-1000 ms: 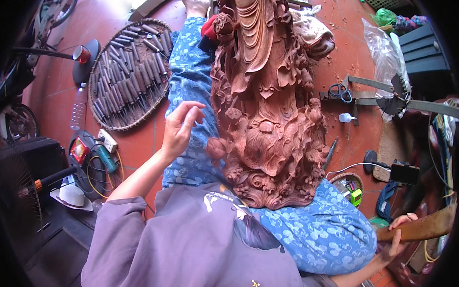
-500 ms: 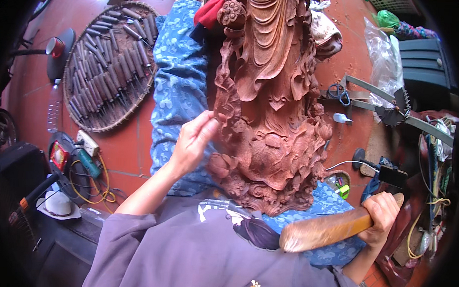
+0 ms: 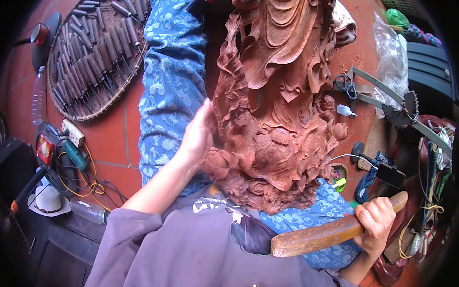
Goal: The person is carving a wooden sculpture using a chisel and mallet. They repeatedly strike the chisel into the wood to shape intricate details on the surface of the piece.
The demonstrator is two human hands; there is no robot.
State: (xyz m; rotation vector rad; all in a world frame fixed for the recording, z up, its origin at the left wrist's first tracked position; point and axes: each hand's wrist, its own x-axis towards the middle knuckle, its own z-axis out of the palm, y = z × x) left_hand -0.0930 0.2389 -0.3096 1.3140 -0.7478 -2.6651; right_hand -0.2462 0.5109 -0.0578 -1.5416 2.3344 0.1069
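Two bare hands show in the head view, either side of a large reddish-brown wooden carving (image 3: pixel 277 150). The carving fills the middle, its scrolled base toward the person and its draped upper part running out past the top edge. On the carving's left, the left hand (image 3: pixel 198 135) is empty, fingers straight and held together; whether it touches the wood, I cannot tell. The right hand (image 3: pixel 376 222) has its fingers wrapped round a flat wooden club (image 3: pixel 317 237) near its far end, with a short stub beyond the fist; the other end slants down to the left, in front of the purple-grey shirt (image 3: pixel 195 264). Blue patterned trousers (image 3: pixel 171 75) show left of the carving and below its base. At upper left, a round woven tray (image 3: pixel 96 113) holds many slim tools (image 3: pixel 91 57) with dark handles, closely packed. Nearer the person on that side are a white power strip (image 3: pixel 73 132), a teal tool (image 3: pixel 75 154) and a white hat (image 3: pixel 49 200). Right of the carving lie blue-handled scissors (image 3: pixel 345 86) and, just below them, a small white bottle (image 3: pixel 346 110); a dark phone (image 3: pixel 391 175) sits above the right hand.
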